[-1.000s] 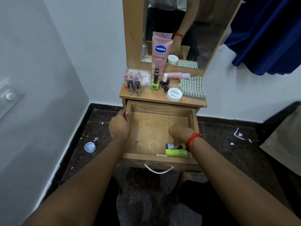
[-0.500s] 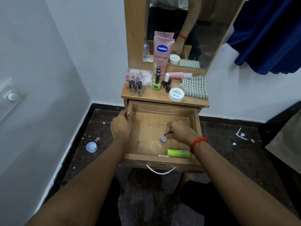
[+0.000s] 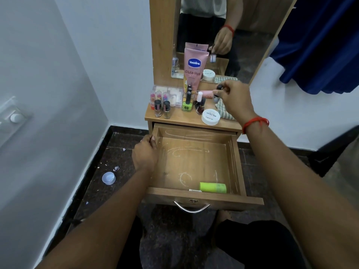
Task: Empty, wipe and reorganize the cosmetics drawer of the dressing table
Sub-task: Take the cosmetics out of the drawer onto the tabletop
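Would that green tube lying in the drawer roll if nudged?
Probably: the light green cylindrical tube lies on its side, so it could roll. The wooden drawer's front wall close by should stop it that way. It looks rigid, not floppy.

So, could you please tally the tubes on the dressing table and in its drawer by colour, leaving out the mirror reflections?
Pink: 2, the upright Vaseline tube and the lying tube just right of it.
Green: 1, the green tube in the drawer.
Total: 3.
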